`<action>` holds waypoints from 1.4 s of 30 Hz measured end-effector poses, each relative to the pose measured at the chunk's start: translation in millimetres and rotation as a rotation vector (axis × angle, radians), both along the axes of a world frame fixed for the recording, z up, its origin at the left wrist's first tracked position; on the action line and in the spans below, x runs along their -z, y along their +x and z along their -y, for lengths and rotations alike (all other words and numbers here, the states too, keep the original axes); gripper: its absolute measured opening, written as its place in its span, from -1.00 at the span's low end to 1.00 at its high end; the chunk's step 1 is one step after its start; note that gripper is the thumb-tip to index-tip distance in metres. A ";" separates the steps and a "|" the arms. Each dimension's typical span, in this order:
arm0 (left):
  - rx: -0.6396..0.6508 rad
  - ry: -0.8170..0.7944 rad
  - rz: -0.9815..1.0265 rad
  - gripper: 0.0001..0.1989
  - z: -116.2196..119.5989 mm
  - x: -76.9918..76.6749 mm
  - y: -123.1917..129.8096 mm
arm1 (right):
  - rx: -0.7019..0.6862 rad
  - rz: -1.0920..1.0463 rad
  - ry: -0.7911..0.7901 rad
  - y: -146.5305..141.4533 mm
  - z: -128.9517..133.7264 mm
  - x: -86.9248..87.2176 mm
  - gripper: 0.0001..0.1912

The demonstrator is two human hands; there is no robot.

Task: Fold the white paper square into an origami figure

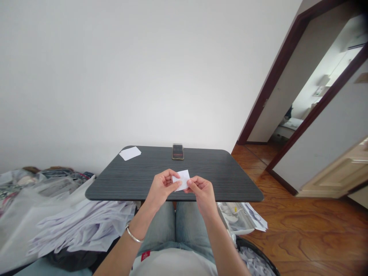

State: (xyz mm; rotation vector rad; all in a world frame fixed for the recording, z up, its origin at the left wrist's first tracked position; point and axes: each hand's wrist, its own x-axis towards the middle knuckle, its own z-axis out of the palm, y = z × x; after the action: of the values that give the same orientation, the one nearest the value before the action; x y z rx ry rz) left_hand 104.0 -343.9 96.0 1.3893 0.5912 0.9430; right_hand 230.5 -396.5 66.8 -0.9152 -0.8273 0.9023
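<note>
A small, roughly square piece of white paper [181, 180] is held up over the front part of the dark table [152, 157]. My left hand [163, 186] pinches its left side between thumb and fingers. On its lower right edge, my right hand [202, 188] grips it the same way. Whether the paper is folded in layers I cannot tell. Farther back, several white paper sheets [130, 153] lie at the table's far left corner. A phone-like dark device [178, 151] stands propped near the back edge.
White cloth [83, 226] is heaped left of the table, with clear plastic beside it. Right of my legs sit a white box [237, 218] and a black bag [255, 257] of paper scraps. A white wall [161, 76] stands behind the table; a doorway opens at right.
</note>
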 end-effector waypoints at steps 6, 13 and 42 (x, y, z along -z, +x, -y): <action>-0.019 0.008 -0.001 -0.76 2.0 -0.1 0.7 | 0.054 0.073 0.019 -2.8 0.9 -0.5 -0.79; -0.030 0.045 -0.005 -0.76 2.0 2.1 2.2 | 0.089 0.101 0.042 -3.9 0.3 -2.1 -0.78; -0.011 -0.006 -0.089 -0.74 0.9 5.9 6.6 | 0.162 0.295 -0.006 -10.5 0.2 -0.1 -0.69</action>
State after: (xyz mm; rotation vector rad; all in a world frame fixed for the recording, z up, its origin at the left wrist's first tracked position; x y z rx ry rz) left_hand 110.7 -344.8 90.1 1.4296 0.6689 0.8909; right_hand 220.0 -396.7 66.9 -1.1202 -0.9856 0.6373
